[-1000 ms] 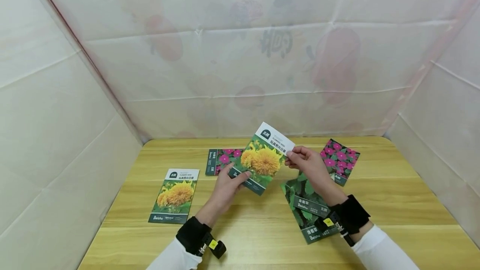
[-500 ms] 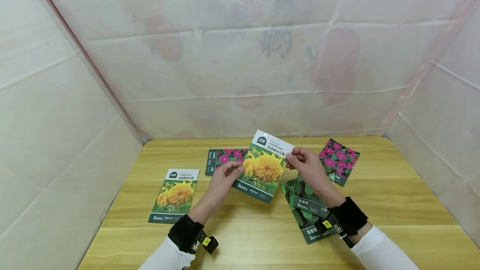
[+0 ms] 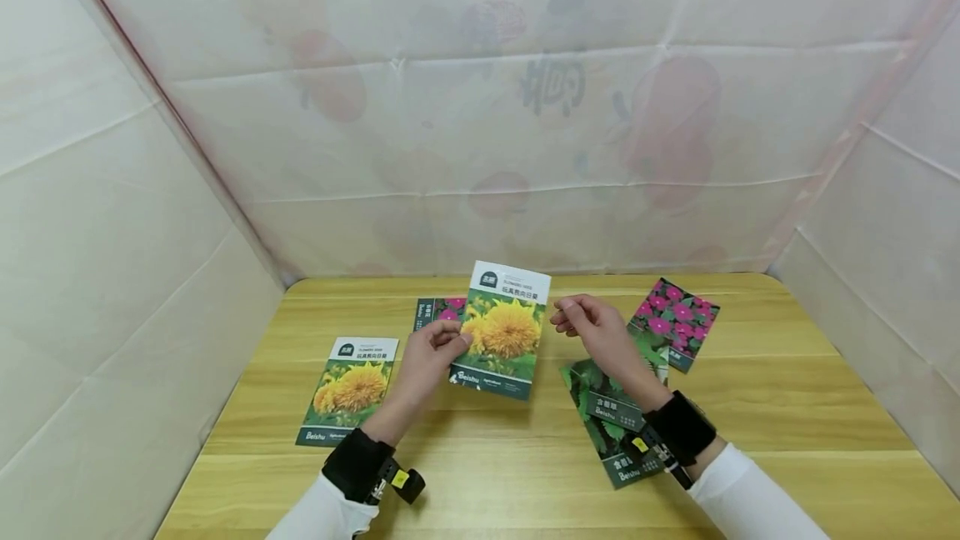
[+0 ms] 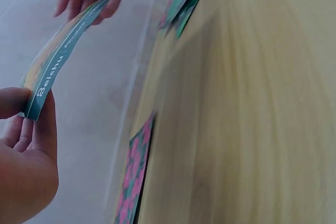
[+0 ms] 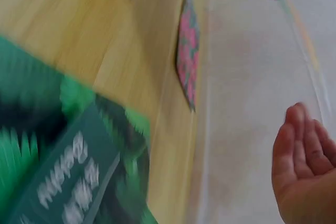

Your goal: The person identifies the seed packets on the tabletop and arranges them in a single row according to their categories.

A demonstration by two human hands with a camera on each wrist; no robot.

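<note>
My left hand (image 3: 430, 363) pinches a yellow sunflower seed packet (image 3: 502, 332) at its lower left edge, thumb on the front. The packet is raised above the table and bows slightly in the left wrist view. Just right of its upper edge is my right hand (image 3: 597, 333), holding nothing, with loosely bent fingers and a gap to the packet. Partly hidden behind the held packet lies a pink-flower seed packet (image 3: 426, 312). Beneath the right forearm, green-leaf seed packets (image 5: 121, 169) overlap one another.
Another sunflower packet (image 3: 351, 390) lies face up at the left of the wooden table (image 3: 510, 473). A second pink-flower packet (image 3: 678, 319) is at the right, beside the leaf packets. White fabric walls (image 3: 480, 140) stand behind and at both sides.
My right hand has let go of the sunflower packet. My left hand has shifted its grip to the packet's left edge and carried it leftward, turning it more upright.
</note>
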